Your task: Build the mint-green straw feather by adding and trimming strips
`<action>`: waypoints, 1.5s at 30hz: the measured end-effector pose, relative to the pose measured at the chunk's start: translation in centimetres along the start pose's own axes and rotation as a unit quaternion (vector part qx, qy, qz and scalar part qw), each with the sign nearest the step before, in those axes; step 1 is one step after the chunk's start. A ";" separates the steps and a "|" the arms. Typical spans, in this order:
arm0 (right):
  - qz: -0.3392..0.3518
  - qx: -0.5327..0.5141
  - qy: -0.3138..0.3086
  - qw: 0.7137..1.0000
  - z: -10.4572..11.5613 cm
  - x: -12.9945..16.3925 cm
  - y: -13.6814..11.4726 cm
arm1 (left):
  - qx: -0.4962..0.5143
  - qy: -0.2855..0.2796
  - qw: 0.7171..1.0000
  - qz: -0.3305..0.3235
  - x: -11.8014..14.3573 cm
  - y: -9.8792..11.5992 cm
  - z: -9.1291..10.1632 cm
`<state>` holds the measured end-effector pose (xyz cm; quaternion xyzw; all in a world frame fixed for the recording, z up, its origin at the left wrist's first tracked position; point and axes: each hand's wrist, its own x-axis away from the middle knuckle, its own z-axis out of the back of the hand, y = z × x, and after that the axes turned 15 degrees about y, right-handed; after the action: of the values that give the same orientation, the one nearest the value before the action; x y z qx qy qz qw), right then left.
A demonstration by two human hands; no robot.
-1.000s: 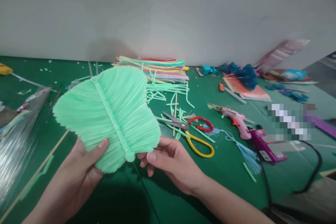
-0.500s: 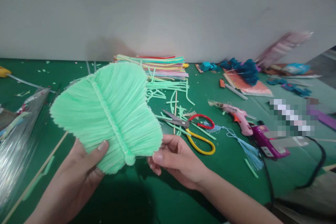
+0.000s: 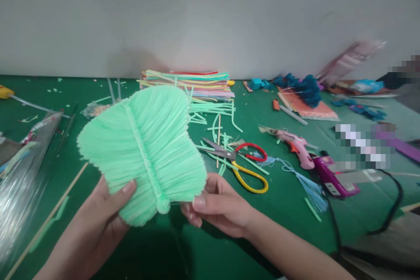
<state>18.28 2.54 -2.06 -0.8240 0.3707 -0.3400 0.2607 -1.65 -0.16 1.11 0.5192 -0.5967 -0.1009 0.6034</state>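
A mint-green butterfly-shaped piece made of fuzzy pipe cleaners (image 3: 144,148) is held up over the table, a thicker ridge running down its middle. My left hand (image 3: 105,210) grips its lower left part, thumb on the front and fingers behind. At the lower right corner, my right hand (image 3: 219,203) pinches the edge between thumb and fingers. Scissors (image 3: 234,155) with one red and one yellow handle lie with blades part open just beyond my right hand, among cut green pipe cleaner pieces (image 3: 215,129).
Bundles of coloured pipe cleaners (image 3: 197,83) lie by the wall. To the right are a pink glue gun (image 3: 303,148), a purple box (image 3: 333,177), a blue tassel (image 3: 311,190) and dark blue fuzzy pieces (image 3: 308,89). Clear plastic wrap (image 3: 26,188) and a thin stick (image 3: 49,218) lie at the left.
The green piece has shifted right and slightly down, tilting a little in my hands. Both hands keep their hold. A small bag behind it now shows more.
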 end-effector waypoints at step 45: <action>0.122 0.099 0.120 0.980 -0.2 -0.5 1.7 | -0.124 -0.065 0.985 -0.105 -1.0 -1.7 0.4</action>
<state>17.13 1.93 -3.23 -0.6961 0.4613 -0.4369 0.3344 -1.42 -0.39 -0.89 0.4925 -0.5597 -0.2702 0.6092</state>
